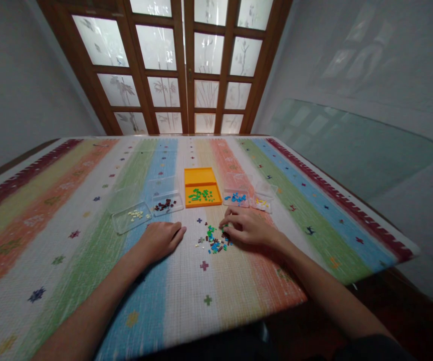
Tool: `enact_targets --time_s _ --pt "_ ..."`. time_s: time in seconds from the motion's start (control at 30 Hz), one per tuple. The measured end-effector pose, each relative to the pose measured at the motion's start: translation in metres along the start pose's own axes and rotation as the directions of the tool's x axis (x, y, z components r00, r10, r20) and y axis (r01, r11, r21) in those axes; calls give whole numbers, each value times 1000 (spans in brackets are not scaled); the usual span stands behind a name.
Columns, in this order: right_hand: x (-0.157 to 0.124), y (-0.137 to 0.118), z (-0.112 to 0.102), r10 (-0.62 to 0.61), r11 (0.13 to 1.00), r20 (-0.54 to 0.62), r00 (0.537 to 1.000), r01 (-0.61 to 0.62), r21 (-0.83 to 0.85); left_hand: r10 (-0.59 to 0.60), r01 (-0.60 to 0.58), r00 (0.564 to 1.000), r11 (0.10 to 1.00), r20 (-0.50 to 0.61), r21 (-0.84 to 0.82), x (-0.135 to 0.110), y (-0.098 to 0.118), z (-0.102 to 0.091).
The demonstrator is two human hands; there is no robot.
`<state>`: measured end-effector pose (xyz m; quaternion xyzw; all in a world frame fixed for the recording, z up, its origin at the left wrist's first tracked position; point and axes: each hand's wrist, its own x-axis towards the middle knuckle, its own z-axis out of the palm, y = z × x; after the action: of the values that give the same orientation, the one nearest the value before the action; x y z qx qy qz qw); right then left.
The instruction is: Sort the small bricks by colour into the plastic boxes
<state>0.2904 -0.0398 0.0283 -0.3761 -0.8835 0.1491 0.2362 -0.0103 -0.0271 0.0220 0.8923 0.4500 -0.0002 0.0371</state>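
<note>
A loose pile of small toy bricks (215, 244), mixed green, blue, brown and white, lies on the striped tablecloth. My right hand (247, 226) reaches in at the pile's right side, thumb and forefinger pinched together; a small green brick shows at the fingertips. To the left of the pile my left hand (165, 236) rests on the cloth, fingers curled together, with nothing visible in them. Behind the pile stands an open orange box (202, 205) with several green bricks (201, 194) in its front half. Its lid is folded back.
Left of the orange box are clear boxes, one with dark brown bricks (165, 204) and one with cream bricks (137, 215). On its right, clear boxes hold blue bricks (236, 198) and yellow bricks (262, 202). The tablecloth (192, 286) ends close in front of me.
</note>
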Motion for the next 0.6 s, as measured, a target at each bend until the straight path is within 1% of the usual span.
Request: enact_targets --time_s 0.17,0.23,0.3,0.43,0.6 --pt "7 -34 17 -80 995 -68 994 83 49 -14 14 1000 1000 26 18 0 2 -2" --pt "11 -47 27 -100 995 -87 991 101 19 -20 20 999 1000 31 14 0 3 -3" --pt "15 -56 37 -121 992 -92 988 117 -53 -23 23 999 1000 35 10 0 4 -4" --pt "20 -60 50 -169 974 -67 983 157 -161 -24 23 999 1000 30 18 -1 3 -3" --pt "19 -60 59 -195 971 -90 977 179 -159 -15 15 1000 1000 19 13 0 3 -2"
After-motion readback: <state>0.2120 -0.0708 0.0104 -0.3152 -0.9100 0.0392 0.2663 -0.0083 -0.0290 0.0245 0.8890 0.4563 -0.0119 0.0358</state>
